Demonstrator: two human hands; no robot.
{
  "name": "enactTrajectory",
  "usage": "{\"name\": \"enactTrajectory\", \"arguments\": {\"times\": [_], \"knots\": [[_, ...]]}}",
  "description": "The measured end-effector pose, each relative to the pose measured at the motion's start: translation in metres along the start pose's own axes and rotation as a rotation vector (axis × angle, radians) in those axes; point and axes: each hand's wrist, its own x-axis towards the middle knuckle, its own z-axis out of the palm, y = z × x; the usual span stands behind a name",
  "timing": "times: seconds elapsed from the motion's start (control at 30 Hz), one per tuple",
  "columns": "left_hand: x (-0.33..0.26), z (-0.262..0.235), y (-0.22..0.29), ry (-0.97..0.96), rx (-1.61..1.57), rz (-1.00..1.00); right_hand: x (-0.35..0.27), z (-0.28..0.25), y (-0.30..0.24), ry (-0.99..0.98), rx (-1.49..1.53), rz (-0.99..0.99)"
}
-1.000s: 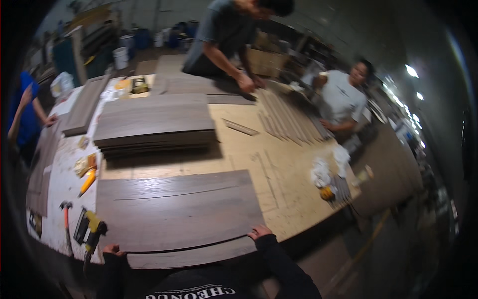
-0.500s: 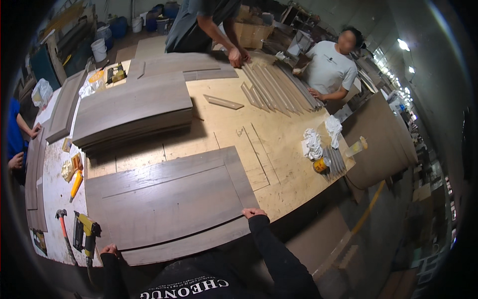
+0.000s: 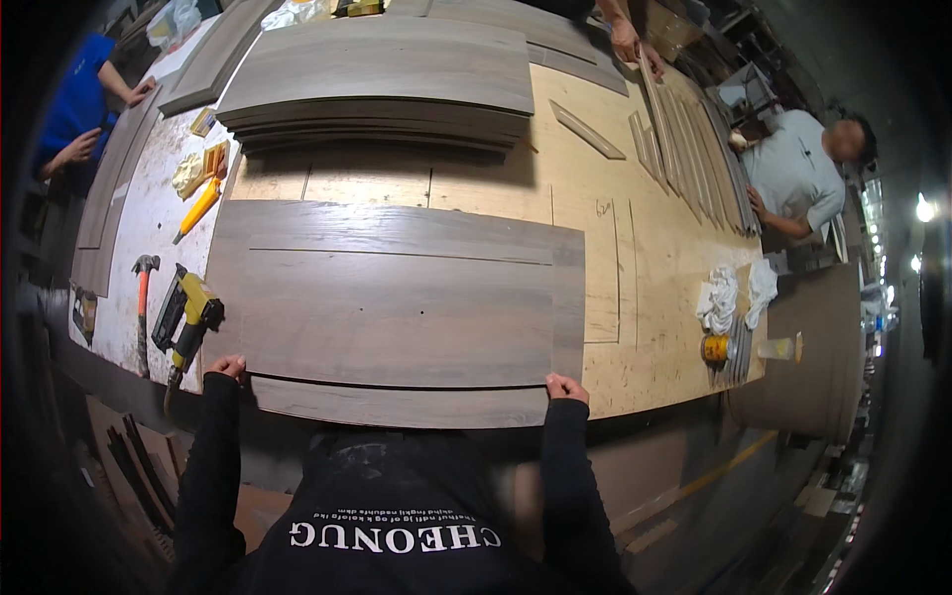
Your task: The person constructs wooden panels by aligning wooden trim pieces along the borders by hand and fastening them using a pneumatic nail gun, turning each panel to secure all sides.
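Note:
A large grey-brown wood-grain door panel (image 3: 397, 307) lies flat before me, framed by border strips. Along its near side, a dark gap separates the centre from the near strip (image 3: 397, 405). My left hand (image 3: 229, 368) is closed on the panel's near left corner area. At the near right end, my right hand (image 3: 566, 389) has its fingers closed on the edge. Just left of the panel lie a yellow-and-black nail gun (image 3: 188, 315) with a hose and a hammer (image 3: 144, 297) with an orange-and-black handle.
Stacked panels (image 3: 377, 74) stand beyond. An orange-yellow tool (image 3: 198, 208) lies left. Moulding strips (image 3: 694, 159) lie at right, near white rags (image 3: 719, 299) and a yellow can (image 3: 714, 349). One co-worker (image 3: 84, 104) stands left, another (image 3: 798, 169) right; another's hands (image 3: 630, 45) are at the far side.
My view has shifted, so the panel now appears squarer and more central. Both hands keep hold of its near side. The far co-worker's hands now raise the end of a moulding strip.

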Motion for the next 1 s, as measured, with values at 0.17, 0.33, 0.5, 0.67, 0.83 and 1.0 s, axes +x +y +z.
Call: {"name": "enactTrajectory", "arguments": {"times": [0.17,0.33,0.5,0.67,0.83,1.0], "knots": [[-0.003,-0.01,-0.02,0.032,-0.137,-0.033,0.0,0.009,0.01,-0.017,0.058,-0.033],[-0.016,0.003,-0.025,0.246,0.102,0.266,0.012,0.003,0.024,-0.141,0.143,-0.083],[-0.029,-0.013,0.03,0.347,0.092,0.479,0.011,-0.011,0.019,-0.002,-0.074,-0.09],[0.004,-0.07,0.056,0.298,0.663,0.758,-0.029,0.038,-0.084,0.234,-0.291,-0.603],[0.017,-0.05,0.106,0.356,1.123,0.301,-0.089,0.175,-0.166,-0.156,-0.244,-1.131],[0.027,-0.061,0.12,0.128,0.89,0.129,-0.152,0.285,-0.2,-0.691,-0.229,-1.246]]}}
